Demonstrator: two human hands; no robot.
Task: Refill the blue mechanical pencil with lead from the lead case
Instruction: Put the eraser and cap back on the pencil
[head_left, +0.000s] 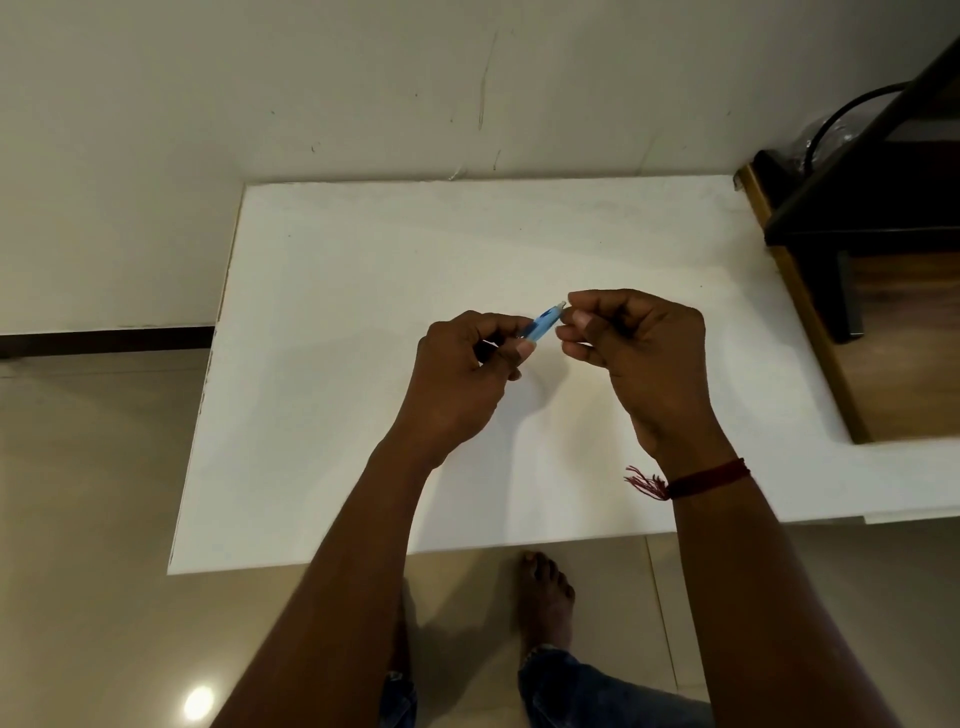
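Note:
My left hand (462, 374) is closed around the blue mechanical pencil (543, 321), which is held above the middle of the white table (322, 364). Only its upper end sticks out, slanting up to the right, with a pale tip. My right hand (639, 353) is right at that tip, thumb and forefinger pinched together against the end. Whether something thin sits between those fingers cannot be made out. No lead case shows anywhere; most of the pencil barrel is hidden in my left fist.
The table stands against a cream wall (363, 104). A dark frame with a black cable (857, 171) and a wooden surface (904, 364) lie at the right. A bare foot (545, 597) stands on the tiled floor below the front edge.

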